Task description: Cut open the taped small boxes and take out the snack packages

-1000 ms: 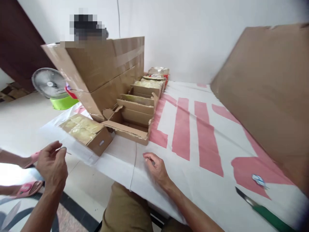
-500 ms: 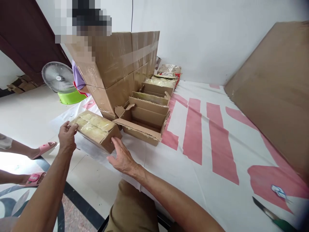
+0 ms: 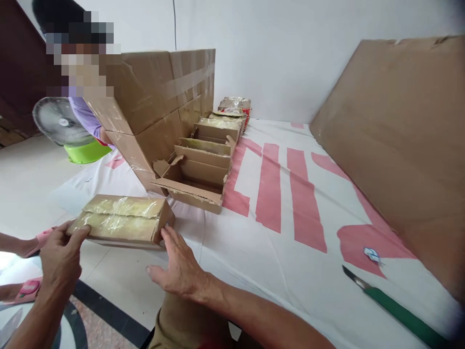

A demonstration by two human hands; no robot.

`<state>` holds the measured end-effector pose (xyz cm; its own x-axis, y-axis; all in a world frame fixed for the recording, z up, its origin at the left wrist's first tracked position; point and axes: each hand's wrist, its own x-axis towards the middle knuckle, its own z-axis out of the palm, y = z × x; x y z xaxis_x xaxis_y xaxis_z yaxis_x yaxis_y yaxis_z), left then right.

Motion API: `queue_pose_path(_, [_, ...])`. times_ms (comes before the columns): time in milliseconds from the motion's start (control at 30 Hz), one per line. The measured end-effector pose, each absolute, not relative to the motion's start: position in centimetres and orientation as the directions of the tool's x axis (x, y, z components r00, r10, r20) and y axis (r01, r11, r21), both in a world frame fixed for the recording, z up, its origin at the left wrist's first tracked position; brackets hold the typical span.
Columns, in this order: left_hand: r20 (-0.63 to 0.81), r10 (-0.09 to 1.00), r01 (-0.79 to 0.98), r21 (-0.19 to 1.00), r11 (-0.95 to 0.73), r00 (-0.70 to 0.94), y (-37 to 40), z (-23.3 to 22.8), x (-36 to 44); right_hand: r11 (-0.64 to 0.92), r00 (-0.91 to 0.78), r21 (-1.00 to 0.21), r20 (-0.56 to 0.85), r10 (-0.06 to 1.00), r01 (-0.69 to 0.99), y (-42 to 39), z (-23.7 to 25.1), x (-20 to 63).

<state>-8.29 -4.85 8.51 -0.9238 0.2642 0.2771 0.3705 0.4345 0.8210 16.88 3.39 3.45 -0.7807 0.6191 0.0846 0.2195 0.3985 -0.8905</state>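
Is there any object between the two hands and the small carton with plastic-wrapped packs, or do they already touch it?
Nothing visible stands between. The left hand touches the left end of the small carton, and the fingertips of the right hand touch its right end. The open carton stands behind it, apart.

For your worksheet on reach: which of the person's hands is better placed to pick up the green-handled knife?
Probably the right hand. The green-handled knife lies far to the right on the sheet; the left hand is at the small box's far left end.
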Motion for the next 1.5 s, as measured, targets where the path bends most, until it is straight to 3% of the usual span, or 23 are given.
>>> queue_pose_path(100, [0.143,0.317,0.303,0.783,0.544,-0.938,-5.7,9.2,-5.0,0.438,-0.727,-0.872,0.155,0.669,0.217,2.1,2.8,20.6])
queue_pose_path(367, [0.027,0.463,0.274,0.834,0.478,-0.886,-6.9,7.6,2.6,0.570,-0.542,-0.768,0.357,0.760,0.293,-0.8,2.1,31.0])
queue_pose_path(600, [0.112,0.704,0.383,0.893,0.239,-0.701,-5.5,5.1,9.2,0.532,-0.295,-0.730,0.443,0.847,0.429,-0.6,2.7,37.8])
queue_pose_path(767, [0.145,0.853,0.341,0.939,0.040,-0.501,-4.9,2.8,13.2,0.347,-0.021,-0.845,0.371,0.928,0.408,0.7,1.3,43.3])
queue_pose_path(933, [-0.002,0.880,0.200,0.974,0.110,-0.474,-3.4,2.2,11.3,0.102,0.119,-0.957,0.139,0.983,0.272,4.5,1.2,46.4])
queue_pose_path(1067, [-0.139,0.803,0.058,0.976,0.211,-0.580,-0.2,2.7,9.0,-0.020,0.073,-0.992,-0.011,0.997,0.124,10.3,2.6,45.1])
queue_pose_path(1233, [-0.105,0.813,0.026,0.989,0.146,-0.572,4.1,2.5,8.5,-0.114,-0.192,-0.994,-0.112,0.975,0.003,18.5,3.2,39.9])
queue_pose_path(1500, [-0.177,0.772,-0.112,0.984,0.137,-0.610,10.0,0.0,9.0,-0.132,-0.643,-0.991,-0.116,0.757,0.023,26.3,1.5,32.8])
